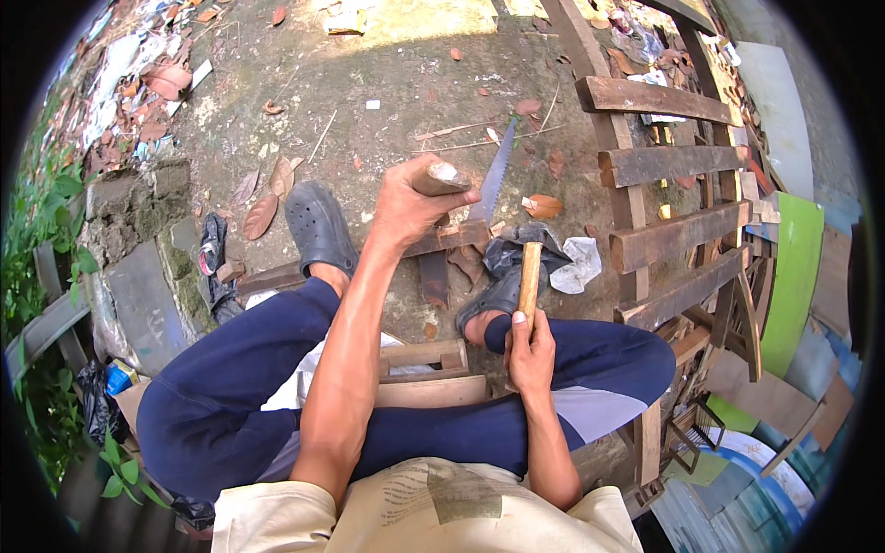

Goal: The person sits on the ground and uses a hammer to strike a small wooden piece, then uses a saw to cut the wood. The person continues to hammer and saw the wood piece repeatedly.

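My left hand [410,198] is closed around a thick wooden piece [441,178] whose pale, rough end points up at me. Below that hand lies a short dark plank [447,239] with a wooden support under it. A hand saw's toothed blade [501,170] rests just past the hand, angled away; its handle is not visible. My right hand [532,355] grips a light wooden handle [530,281] above my right thigh. The handle's far end sticks up from the fist, and what its lower end joins is hidden.
A slatted wooden frame [678,166] stands on the right, beside a green panel [795,276]. Broken masonry [138,267] is at left. Between my legs is a low wooden piece [429,391]. White plastic [578,264] lies near my right shoe [502,300]; dry leaves [261,217] litter the ground.
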Action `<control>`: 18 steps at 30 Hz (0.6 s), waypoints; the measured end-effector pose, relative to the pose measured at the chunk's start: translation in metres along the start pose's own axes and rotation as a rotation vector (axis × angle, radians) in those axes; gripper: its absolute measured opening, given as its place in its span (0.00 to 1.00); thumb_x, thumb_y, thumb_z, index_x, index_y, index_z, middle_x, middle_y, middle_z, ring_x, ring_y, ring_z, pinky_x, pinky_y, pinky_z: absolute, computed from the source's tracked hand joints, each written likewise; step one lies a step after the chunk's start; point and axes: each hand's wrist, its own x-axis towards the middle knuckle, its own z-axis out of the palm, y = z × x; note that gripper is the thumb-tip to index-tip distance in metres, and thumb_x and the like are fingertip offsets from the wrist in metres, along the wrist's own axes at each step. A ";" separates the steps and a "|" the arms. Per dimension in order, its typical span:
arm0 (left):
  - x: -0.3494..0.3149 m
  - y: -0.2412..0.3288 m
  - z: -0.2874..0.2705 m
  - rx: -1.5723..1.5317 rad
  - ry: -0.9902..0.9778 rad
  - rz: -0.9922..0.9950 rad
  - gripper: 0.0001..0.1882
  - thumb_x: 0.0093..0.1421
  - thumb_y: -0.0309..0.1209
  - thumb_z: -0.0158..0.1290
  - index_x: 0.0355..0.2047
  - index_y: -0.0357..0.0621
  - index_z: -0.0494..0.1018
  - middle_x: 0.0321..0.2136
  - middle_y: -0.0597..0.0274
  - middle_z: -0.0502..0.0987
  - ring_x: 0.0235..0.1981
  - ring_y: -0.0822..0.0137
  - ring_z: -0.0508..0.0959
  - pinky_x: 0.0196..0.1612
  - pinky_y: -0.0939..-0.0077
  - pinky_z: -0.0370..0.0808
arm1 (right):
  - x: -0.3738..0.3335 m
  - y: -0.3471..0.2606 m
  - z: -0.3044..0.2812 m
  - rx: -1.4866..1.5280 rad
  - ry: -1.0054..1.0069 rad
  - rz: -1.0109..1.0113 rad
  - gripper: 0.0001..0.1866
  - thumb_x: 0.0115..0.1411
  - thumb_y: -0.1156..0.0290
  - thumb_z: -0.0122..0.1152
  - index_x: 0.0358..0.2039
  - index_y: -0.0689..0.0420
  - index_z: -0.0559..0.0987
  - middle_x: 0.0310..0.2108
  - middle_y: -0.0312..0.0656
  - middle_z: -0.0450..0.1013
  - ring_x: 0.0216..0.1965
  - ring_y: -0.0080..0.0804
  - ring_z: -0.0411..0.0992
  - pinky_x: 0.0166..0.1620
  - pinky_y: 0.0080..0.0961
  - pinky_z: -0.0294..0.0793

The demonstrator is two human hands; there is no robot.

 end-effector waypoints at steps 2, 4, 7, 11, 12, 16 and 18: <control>-0.005 0.011 0.003 -0.025 -0.031 0.008 0.15 0.49 0.33 0.76 0.29 0.42 0.80 0.24 0.72 0.79 0.28 0.80 0.74 0.32 0.77 0.73 | -0.001 0.000 0.000 0.019 0.002 -0.006 0.16 0.75 0.58 0.51 0.42 0.60 0.75 0.17 0.33 0.67 0.12 0.19 0.64 0.16 0.21 0.61; -0.010 0.022 0.006 -0.050 -0.061 -0.012 0.15 0.49 0.35 0.76 0.30 0.42 0.81 0.25 0.71 0.80 0.29 0.79 0.75 0.33 0.77 0.73 | -0.002 0.000 0.001 0.032 0.011 -0.019 0.16 0.75 0.59 0.51 0.42 0.60 0.75 0.17 0.33 0.67 0.12 0.19 0.64 0.16 0.21 0.61; -0.018 0.035 0.008 -0.058 -0.106 -0.050 0.16 0.51 0.37 0.75 0.33 0.43 0.82 0.26 0.70 0.81 0.29 0.78 0.76 0.33 0.77 0.73 | -0.004 0.003 0.002 0.040 0.033 -0.051 0.15 0.75 0.59 0.52 0.42 0.60 0.75 0.17 0.33 0.68 0.12 0.19 0.64 0.16 0.21 0.62; -0.028 0.043 0.005 0.031 -0.142 0.013 0.15 0.56 0.39 0.71 0.32 0.43 0.81 0.25 0.71 0.79 0.27 0.78 0.75 0.30 0.76 0.72 | -0.007 0.003 0.003 0.050 0.053 -0.110 0.15 0.74 0.60 0.52 0.42 0.61 0.75 0.17 0.33 0.67 0.12 0.19 0.64 0.16 0.21 0.62; -0.029 0.044 0.005 0.057 -0.146 0.034 0.14 0.57 0.39 0.71 0.32 0.43 0.80 0.25 0.72 0.78 0.26 0.78 0.75 0.29 0.76 0.72 | -0.008 0.002 0.002 0.053 0.060 -0.126 0.15 0.74 0.59 0.52 0.42 0.61 0.75 0.17 0.33 0.67 0.12 0.19 0.64 0.16 0.21 0.62; -0.034 0.044 0.009 0.107 -0.195 0.048 0.16 0.58 0.42 0.69 0.31 0.41 0.81 0.22 0.71 0.78 0.24 0.78 0.72 0.28 0.74 0.70 | -0.012 0.000 0.000 0.092 0.060 -0.145 0.15 0.74 0.59 0.53 0.43 0.61 0.75 0.17 0.32 0.66 0.13 0.17 0.63 0.16 0.20 0.61; -0.037 0.052 0.009 0.165 -0.233 0.003 0.17 0.59 0.44 0.68 0.33 0.41 0.83 0.22 0.68 0.80 0.25 0.77 0.72 0.30 0.72 0.71 | -0.017 -0.013 -0.004 0.165 0.056 -0.109 0.15 0.74 0.59 0.53 0.44 0.61 0.75 0.18 0.31 0.66 0.14 0.16 0.62 0.17 0.19 0.60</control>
